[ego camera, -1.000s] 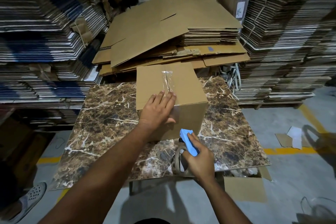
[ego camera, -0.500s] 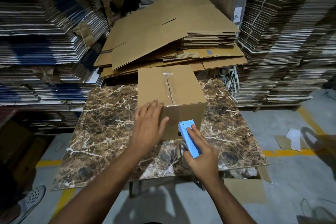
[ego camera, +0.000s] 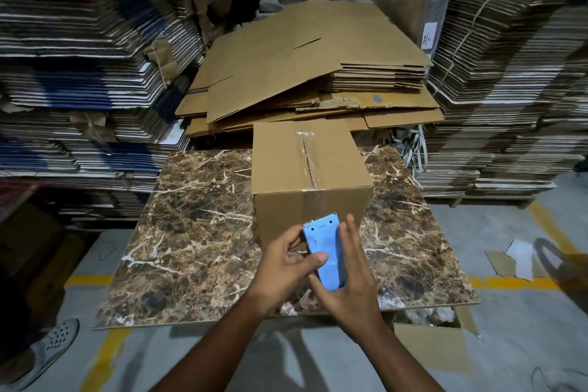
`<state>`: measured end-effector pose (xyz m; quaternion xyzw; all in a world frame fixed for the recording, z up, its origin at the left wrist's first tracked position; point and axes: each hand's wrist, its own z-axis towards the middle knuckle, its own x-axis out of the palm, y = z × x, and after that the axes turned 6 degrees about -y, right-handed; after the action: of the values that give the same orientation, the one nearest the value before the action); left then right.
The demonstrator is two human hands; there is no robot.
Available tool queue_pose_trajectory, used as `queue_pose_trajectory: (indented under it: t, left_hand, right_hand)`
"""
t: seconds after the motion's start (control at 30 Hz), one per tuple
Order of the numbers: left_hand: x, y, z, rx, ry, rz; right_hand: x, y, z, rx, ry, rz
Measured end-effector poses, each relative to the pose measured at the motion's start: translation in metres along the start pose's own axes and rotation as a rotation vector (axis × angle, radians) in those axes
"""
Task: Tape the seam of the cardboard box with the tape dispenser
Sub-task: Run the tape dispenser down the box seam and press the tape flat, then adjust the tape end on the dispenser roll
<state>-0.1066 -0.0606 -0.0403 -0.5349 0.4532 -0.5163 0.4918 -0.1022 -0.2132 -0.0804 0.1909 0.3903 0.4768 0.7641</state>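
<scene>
A closed brown cardboard box (ego camera: 286,165) stands on the marble-patterned table top (ego camera: 197,232). Clear tape (ego camera: 308,159) runs along its top seam and down the near face. In front of the box I hold a blue tape dispenser (ego camera: 324,251) with its toothed edge pointing at the box's near face. My left hand (ego camera: 286,264) grips the dispenser from the left, thumb across its blue body. My right hand (ego camera: 350,274) cups it from the right and below, fingers stretched up beside it. The tape roll is hidden under my hands.
A pile of flattened brown cartons (ego camera: 305,73) lies behind the table. Tall bundles of folded cardboard (ego camera: 79,57) rise at the left and another stack of bundles (ego camera: 509,89) at the right. An open carton (ego camera: 429,334) sits on the floor by the table's near right corner. A person's sandalled foot (ego camera: 51,344) is at bottom left.
My left hand left the box top and came down onto the dispenser. The dispenser rose slightly in front of the box's near face, and now both hands are on it.
</scene>
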Motion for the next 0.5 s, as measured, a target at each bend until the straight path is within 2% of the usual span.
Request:
queue_pose_trajectory:
  t: [0.13, 0.3, 0.37, 0.5]
  left_hand:
    - [-0.001, -0.006, 0.000, 0.032, -0.007, 0.003]
    - [-0.003, -0.018, -0.003, 0.233, -0.043, 0.265]
    - [-0.009, -0.024, -0.003, 0.329, -0.031, 0.403]
    - [-0.019, -0.045, 0.008, 0.627, 0.069, 0.600]
  right_hand:
    - [0.000, 0.004, 0.009, 0.143, 0.037, 0.082]
    - [-0.006, 0.005, 0.017, 0.185, 0.088, 0.113]
    - [-0.014, 0.010, 0.025, 0.155, 0.117, 0.080]
    - [-0.033, 0.021, 0.052, 0.124, 0.149, 0.057]
